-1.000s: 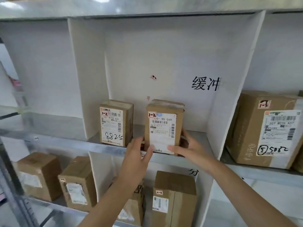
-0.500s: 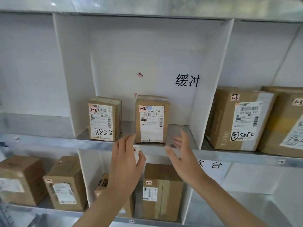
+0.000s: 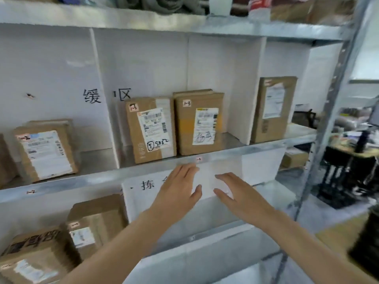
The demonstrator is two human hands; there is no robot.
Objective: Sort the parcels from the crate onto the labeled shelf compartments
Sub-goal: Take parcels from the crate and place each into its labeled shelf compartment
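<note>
The left hand (image 3: pixel 178 193) and right hand (image 3: pixel 239 196) hovered apart, fingers straight, holding nothing, before the shelf (image 3: pixel 82 179) edge. Just above stood 2 upright boxes touching in 1 compartment: the parcel marked 5082 (image 3: pixel 150 130) and the parcel tagged 1-3 (image 3: pixel 199 124). The left parcel (image 3: pixel 45 150) sat 1 compartment over.

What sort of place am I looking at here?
Most likely a parcel sorting or storage room. Brown cardboard parcels with shipping labels stand in a metal shelf split by white dividers, and handwritten signs and small number tags mark the compartments.
</note>
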